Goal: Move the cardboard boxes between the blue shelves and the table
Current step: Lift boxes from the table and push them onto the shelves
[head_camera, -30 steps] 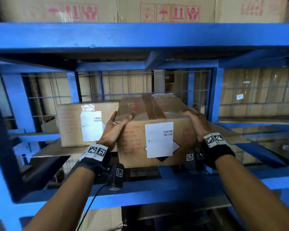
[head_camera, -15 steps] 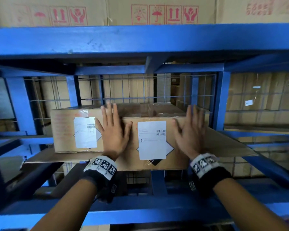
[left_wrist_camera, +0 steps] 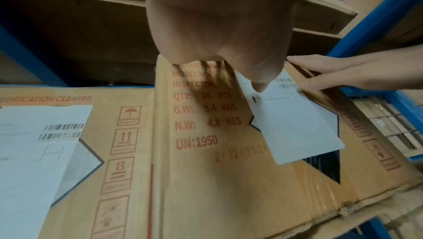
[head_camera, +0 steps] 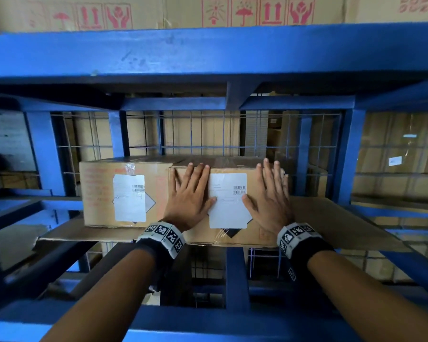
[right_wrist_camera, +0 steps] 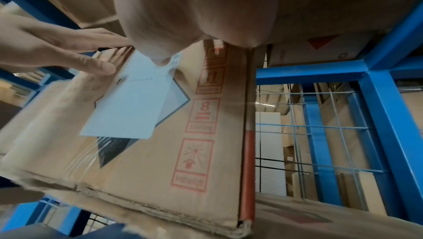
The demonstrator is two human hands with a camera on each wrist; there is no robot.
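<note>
Two cardboard boxes stand side by side on a cardboard sheet (head_camera: 331,218) on the blue shelf (head_camera: 208,53). The right box (head_camera: 229,233) (left_wrist_camera: 228,179) (right_wrist_camera: 160,161) carries a white label (head_camera: 229,206). My left hand (head_camera: 190,196) lies flat with straight fingers on the box's front, left of the label. My right hand (head_camera: 269,193) presses flat on the front, right of the label. The left box (head_camera: 99,193) (left_wrist_camera: 68,152), also labelled, touches the right box's side and sits slightly further back.
A blue beam (head_camera: 232,322) runs across in front, below my forearms. A wire mesh (head_camera: 208,134) closes the shelf's back, with blue uprights (head_camera: 344,156) to the right. More cartons (head_camera: 257,11) stand on the level above. Bare cardboard sheet lies right of the boxes.
A second ago both hands gripped the right box's sides as it came onto the shelf. They have since shifted to its front with flat palms, and the box has slid back level beside the left box.
</note>
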